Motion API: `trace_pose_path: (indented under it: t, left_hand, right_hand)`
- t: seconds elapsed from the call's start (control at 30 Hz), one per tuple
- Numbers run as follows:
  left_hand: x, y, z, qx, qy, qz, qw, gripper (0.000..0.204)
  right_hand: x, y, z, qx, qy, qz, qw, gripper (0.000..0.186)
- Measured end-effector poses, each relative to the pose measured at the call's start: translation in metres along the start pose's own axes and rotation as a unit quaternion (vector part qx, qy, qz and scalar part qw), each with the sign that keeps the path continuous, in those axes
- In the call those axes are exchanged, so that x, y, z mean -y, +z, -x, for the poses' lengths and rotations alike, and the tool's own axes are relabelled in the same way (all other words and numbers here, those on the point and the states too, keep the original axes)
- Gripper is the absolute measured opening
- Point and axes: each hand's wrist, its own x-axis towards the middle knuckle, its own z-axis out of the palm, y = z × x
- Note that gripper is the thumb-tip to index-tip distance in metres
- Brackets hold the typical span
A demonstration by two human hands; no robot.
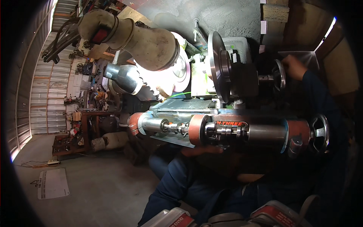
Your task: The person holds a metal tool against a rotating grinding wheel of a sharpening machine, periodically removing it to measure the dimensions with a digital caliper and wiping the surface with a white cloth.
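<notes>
Stretching left to right across the near middle, the steel bar assembly (266, 133) comprises bare cylinders and three red collars (198, 130), with lobed shaft sections exposed between. Tan bulbous housing (151, 45), far left of centre, tilted over a brightly lit area. Right arm, dark blue sleeve (321, 92), extended far and right; its right hand (294, 68) is bent at the rim of the far handwheel (279, 75), which stands upright at far right; shadow prevents telling how firmly the fingers close. Left arm, sleeved alike, bent in from the near edge; its left hand (204, 151) lies just nearer than the middle collar, fingers pointing right, grip too dark to tell. Large metal disc (216, 68), upright, left of the far handwheel. Open tray (68, 153), left, holding mixed small pieces, too small to identify.
</notes>
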Motion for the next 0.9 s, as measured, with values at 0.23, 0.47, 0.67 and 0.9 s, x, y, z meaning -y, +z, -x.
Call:
trace_pose_path:
  t: [0.23, 0.47, 0.67, 0.9]
  left_hand:
    - [0.030, 0.021, 0.003, -0.011, -0.098, 0.054, 0.994, 0.057]
    - [0.018, 0.033, 0.001, -0.090, -0.024, -0.076, 0.993, 0.067]
    - [0.026, 0.016, 0.001, -0.043, -0.039, 0.006, 0.998, 0.059]
    - [0.014, -0.007, 0.013, -0.014, 0.009, -0.019, 1.000, 0.065]
  right_hand:
    - [0.016, 0.014, 0.000, 0.232, -0.105, -0.026, 0.967, 0.027]
    - [0.022, 0.010, 0.011, 0.146, -0.117, -0.013, 0.982, 0.025]
    - [0.060, -0.071, 0.040, -0.068, -0.015, -0.010, 0.998, 0.021]
    - [0.088, -0.064, 0.042, 0.263, -0.046, -0.011, 0.964, 0.020]
